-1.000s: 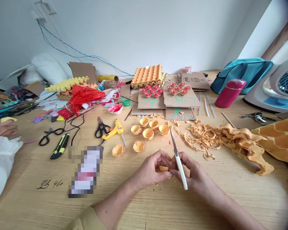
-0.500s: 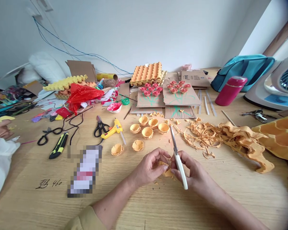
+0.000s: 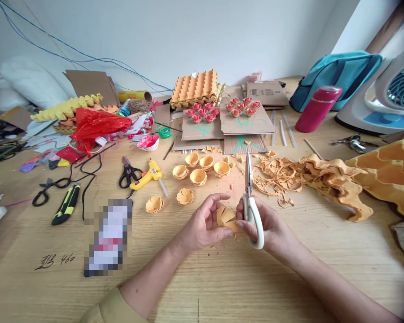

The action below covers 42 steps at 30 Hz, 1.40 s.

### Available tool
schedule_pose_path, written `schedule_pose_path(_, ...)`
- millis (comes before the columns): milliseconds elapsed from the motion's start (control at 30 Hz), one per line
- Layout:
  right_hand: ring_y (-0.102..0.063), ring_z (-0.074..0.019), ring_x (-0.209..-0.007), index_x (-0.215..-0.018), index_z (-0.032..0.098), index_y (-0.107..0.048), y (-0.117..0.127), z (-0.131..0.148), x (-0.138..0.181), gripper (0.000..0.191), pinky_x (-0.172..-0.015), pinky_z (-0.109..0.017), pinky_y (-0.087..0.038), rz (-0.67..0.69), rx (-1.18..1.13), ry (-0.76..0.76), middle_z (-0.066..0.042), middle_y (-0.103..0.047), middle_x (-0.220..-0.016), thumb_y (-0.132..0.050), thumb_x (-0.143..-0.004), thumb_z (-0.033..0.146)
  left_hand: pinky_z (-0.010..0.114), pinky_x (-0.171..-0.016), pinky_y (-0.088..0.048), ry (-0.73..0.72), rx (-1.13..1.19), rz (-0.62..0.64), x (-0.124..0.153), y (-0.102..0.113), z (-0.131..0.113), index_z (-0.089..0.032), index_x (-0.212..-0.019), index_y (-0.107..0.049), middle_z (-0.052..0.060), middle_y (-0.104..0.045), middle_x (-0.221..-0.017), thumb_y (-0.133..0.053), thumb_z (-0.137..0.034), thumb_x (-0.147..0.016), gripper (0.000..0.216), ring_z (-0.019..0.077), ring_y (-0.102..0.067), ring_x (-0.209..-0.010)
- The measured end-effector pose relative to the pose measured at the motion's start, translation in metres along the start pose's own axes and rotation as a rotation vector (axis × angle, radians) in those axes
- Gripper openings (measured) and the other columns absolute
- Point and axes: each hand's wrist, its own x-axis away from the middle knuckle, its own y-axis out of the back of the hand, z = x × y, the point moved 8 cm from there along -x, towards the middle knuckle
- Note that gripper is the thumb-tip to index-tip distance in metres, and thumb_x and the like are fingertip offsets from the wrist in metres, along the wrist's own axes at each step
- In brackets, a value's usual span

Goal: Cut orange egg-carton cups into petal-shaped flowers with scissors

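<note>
Scissors (image 3: 248,185): stiff, likely the heavier piece; my right hand (image 3: 270,222) wraps the handles, blades pointing away. Cup (image 3: 225,216): slit, pinched in my left hand (image 3: 199,224); probably light, easily torn; best held by uncut wall.

In the right hand (image 3: 267,220), the scissors (image 3: 248,190) have rolled: the white handle, edge-on before, now shows its loop, and the blades point more nearly straight ahead of that hand. Between the left hand's (image 3: 198,228) thumb and fingers, the orange cup (image 3: 224,216), mostly hidden earlier, now shows its slit, rounded side.
</note>
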Motion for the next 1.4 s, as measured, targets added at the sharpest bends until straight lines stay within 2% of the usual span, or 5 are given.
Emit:
schedule_pose_path(267,-0.052,-0.0126,-0.070,-0.097,0.023,-0.055,-0.001,0.001,-0.001,0.030,-0.061,-0.024,-0.043,-0.058,-0.034,0.003,0.003,-0.058,-0.083,-0.079,-0.081,0.034,0.026,-0.077,-0.047,0.083,0.190,-0.021,-0.002,0.000,0.005,-0.029,-0.134,-0.050,0.000,-0.058,-0.100,-0.085,-0.020,-0.068,0.075,0.0147,-0.057,-0.091)
schedule_pose_path(433,-0.054,-0.0143,-0.076,-0.096,0.023,-0.054,0.001,0.005,0.001,0.026,-0.066,-0.026,-0.046,-0.124,0.036,0.057,0.001,-0.058,-0.085,-0.075,-0.085,0.033,0.030,-0.087,-0.047,0.120,0.276,-0.066,-0.001,-0.001,0.009,-0.026,-0.130,-0.055,0.004,-0.067,-0.110,-0.082,-0.017,-0.072,0.065,0.0177,-0.063,-0.099)
schedule_pose_path(900,-0.054,-0.0152,-0.077,-0.099,0.024,-0.053,-0.001,0.012,0.003,0.023,-0.064,-0.026,-0.045,-0.116,0.117,0.114,0.002,-0.058,-0.086,-0.072,-0.087,0.031,0.027,-0.083,-0.050,0.216,0.510,-0.105,0.003,-0.008,0.017,-0.027,-0.127,-0.059,0.004,-0.068,-0.111,-0.080,-0.015,-0.071,0.062,0.0151,-0.065,-0.097)
schedule_pose_path(1133,-0.053,-0.0180,-0.076,-0.085,0.022,-0.054,-0.006,0.017,0.002,0.022,-0.069,-0.031,-0.044,0.018,0.464,0.080,0.000,-0.059,-0.081,-0.065,-0.090,0.041,0.023,-0.076,-0.050,0.098,0.520,-0.242,0.000,0.015,0.007,-0.026,-0.120,-0.064,-0.004,-0.061,-0.086,-0.081,-0.013,-0.070,0.055,0.0082,-0.058,-0.076)
schedule_pose_path(1400,-0.053,-0.0194,-0.071,-0.082,0.023,-0.048,-0.015,0.018,0.002,0.022,-0.074,-0.036,-0.042,0.119,0.815,0.215,0.000,-0.059,-0.076,-0.066,-0.087,0.034,0.022,-0.074,-0.049,0.010,0.522,-0.286,-0.001,0.028,0.001,-0.028,-0.116,-0.065,-0.004,-0.062,-0.093,-0.081,-0.016,-0.071,0.049,0.0063,-0.055,-0.074)
